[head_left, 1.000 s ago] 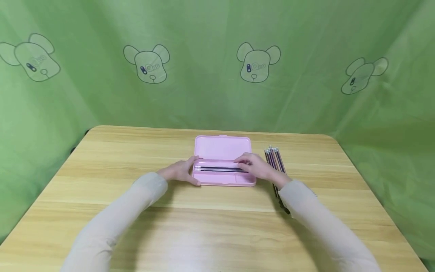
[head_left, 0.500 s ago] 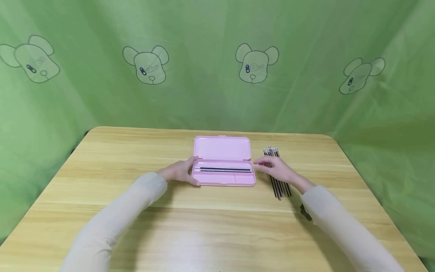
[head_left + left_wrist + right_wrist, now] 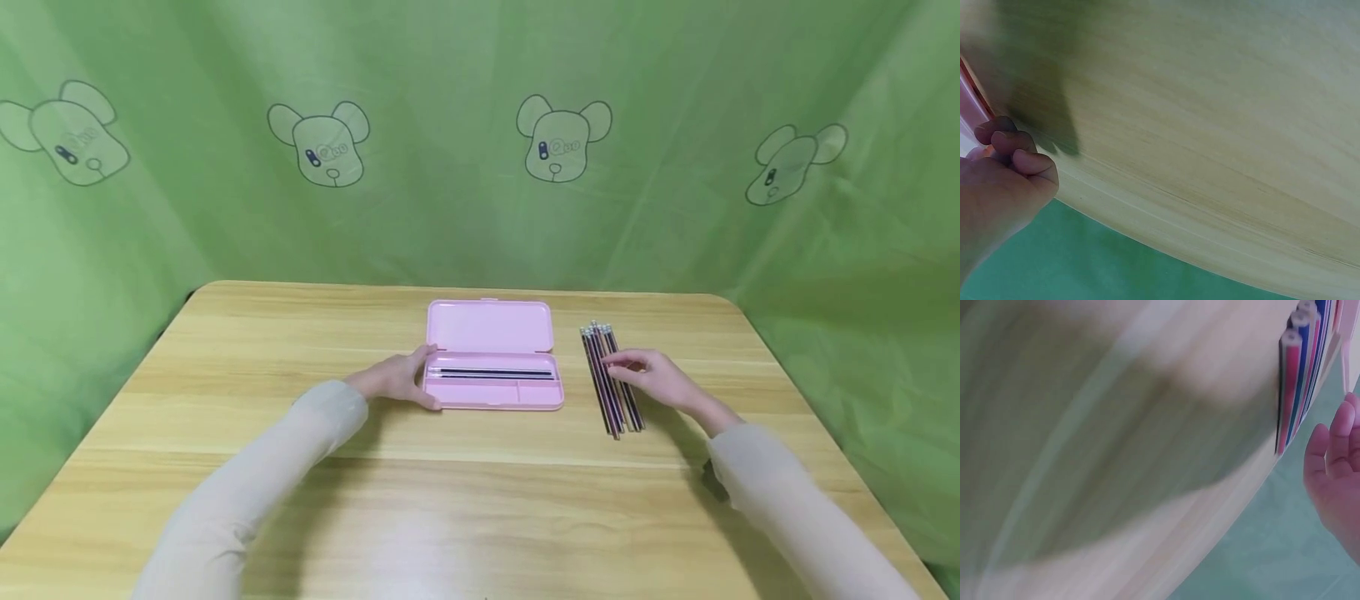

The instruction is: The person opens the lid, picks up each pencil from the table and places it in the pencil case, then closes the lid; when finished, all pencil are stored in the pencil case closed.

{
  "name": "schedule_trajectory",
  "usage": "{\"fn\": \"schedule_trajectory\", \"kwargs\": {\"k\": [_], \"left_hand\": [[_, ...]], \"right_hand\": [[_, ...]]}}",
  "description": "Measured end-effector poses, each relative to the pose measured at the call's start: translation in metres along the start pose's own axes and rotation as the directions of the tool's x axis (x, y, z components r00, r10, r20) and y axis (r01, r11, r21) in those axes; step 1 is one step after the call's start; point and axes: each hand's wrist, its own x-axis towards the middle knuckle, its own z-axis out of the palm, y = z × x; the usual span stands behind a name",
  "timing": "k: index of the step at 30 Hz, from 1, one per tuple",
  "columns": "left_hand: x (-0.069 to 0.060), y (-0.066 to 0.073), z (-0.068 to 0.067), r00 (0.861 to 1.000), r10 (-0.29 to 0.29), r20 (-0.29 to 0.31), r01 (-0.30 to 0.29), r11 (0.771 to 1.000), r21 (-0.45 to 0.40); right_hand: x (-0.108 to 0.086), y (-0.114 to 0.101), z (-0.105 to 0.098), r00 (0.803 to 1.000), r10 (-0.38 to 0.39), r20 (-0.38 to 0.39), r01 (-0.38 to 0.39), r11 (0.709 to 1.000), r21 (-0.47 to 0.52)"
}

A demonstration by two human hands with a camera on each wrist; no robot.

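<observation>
A pink pencil case (image 3: 468, 393) lies with its lid raised back, and dark pencils (image 3: 495, 374) rest lengthwise in its rear compartment. My left hand (image 3: 393, 377) grips the case's left end, thumb at the near corner and fingers at the far one; in the left wrist view the fingers of that hand (image 3: 1010, 172) curl beside the pink edge (image 3: 970, 109). Over the right side of a bundle of striped pencils (image 3: 609, 404) is my right hand (image 3: 660, 381), holding nothing visible. The right wrist view shows the pencils' ends (image 3: 1291, 387) near the relaxed hand (image 3: 1338, 481).
The wooden table (image 3: 420, 517) extends around the case and the bundle. Behind it and at both sides hangs a green curtain (image 3: 450, 225) printed with bear heads. The bundle lies to the right of the case, separate from it.
My right hand has moved right, from above the case to over the pencil bundle. My left hand stays at the case's left end, and the case has barely shifted in view.
</observation>
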Motion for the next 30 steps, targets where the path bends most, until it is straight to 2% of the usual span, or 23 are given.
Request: {"fn": "schedule_trajectory", "kwargs": {"k": [10, 14, 21, 25, 30], "left_hand": [[-0.001, -0.002, -0.001, 1.000, -0.018, -0.003, 0.018, 1.000, 0.003], [0.002, -0.003, 0.001, 1.000, -0.029, 0.001, 0.029, 1.000, -0.007], [0.004, -0.001, 0.003, 1.000, -0.018, 0.001, 0.018, 1.000, -0.016], [0.002, 0.000, 0.002, 1.000, -0.010, -0.004, 0.010, 1.000, -0.001], [0.000, 0.001, 0.001, 1.000, -0.015, -0.004, 0.015, 1.000, 0.013]], "right_hand": [[-0.005, 0.013, -0.013, 1.000, 0.016, -0.010, -0.016, 1.000, 0.018], [-0.007, 0.019, -0.013, 1.000, 0.017, 0.018, -0.017, 1.000, -0.004], [-0.010, 0.028, -0.009, 0.993, 0.094, 0.076, -0.094, 0.996, -0.006], [-0.007, 0.028, -0.005, 0.993, 0.104, 0.064, -0.103, 0.995, -0.013], [-0.005, 0.028, -0.003, 0.993, 0.111, 0.039, -0.108, 0.992, -0.071]]}}
